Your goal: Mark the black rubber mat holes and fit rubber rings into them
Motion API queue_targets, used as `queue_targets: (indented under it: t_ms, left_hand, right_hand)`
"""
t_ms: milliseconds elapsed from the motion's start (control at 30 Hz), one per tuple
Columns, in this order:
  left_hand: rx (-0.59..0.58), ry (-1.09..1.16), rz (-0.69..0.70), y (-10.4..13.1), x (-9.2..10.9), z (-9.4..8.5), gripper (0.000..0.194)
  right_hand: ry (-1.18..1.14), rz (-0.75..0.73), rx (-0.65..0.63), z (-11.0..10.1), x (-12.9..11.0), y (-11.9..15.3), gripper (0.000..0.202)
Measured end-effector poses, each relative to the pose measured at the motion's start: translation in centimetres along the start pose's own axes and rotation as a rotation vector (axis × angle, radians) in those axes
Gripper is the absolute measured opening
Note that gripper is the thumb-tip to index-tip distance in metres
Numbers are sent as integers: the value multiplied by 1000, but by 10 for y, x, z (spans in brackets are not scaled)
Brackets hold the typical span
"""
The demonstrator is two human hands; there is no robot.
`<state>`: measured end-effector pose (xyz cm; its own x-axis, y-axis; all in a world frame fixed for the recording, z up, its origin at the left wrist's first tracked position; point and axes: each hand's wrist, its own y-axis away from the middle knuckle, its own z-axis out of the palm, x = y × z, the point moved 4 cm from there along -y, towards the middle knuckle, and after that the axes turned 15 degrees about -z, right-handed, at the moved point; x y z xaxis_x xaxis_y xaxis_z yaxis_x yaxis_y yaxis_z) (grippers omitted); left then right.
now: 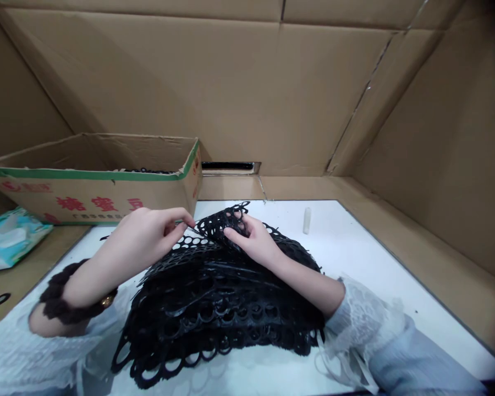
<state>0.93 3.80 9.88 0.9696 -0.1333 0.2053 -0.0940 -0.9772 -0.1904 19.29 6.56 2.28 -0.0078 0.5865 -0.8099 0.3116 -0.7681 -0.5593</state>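
Stack of black rubber sheets (pixel 218 313) punched full of round holes sits on the white table (pixel 355 247), centre front, between both forearms. Top sheet (pixel 223 220) is peeled up and curled at the far edge. Right hand (pixel 253 239) pinches that raised edge, thumb under, fingers over the fold. Left hand (pixel 142 239) sits just beside it, fingertips narrowed to a pinch at the sheet's near corner; can't tell if it grips a ring or only the webbing. Sheets look thin, floppy, light, a bit tacky; the webbing between holes is probably tear-prone, so best held at the solid rim, close to the peel point. Cardboard box (pixel 107 187) with a green stripe stands left rear with black rings inside. Small pale tube (pixel 307 220) lies behind the stack. Loose black ring (pixel 1 299) and a teal packet (pixel 8 236) far left.
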Motion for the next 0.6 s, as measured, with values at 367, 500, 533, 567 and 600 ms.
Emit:
queue_targets:
  t_ms: [367, 500, 533, 567, 600]
  left_hand:
    - [-39, 559, -99, -7, 7, 20, 20]
    - [-32, 535, -73, -6, 8, 25, 19]
    - [-36, 526, -66, -5, 9, 25, 19]
    - [-42, 518, -60, -5, 9, 24, 20]
    - [-44, 514, -52, -5, 10, 23, 21]
  right_hand:
    - [-171, -31, -32, 4, -5, 0, 32]
    - [-120, -42, -72, 7, -8, 3, 41]
    - [-94, -55, -90, 7, -9, 3, 44]
    - [-70, -69, -99, 7, -9, 4, 46]
    - [-51, -82, -92, 7, -9, 4, 44]
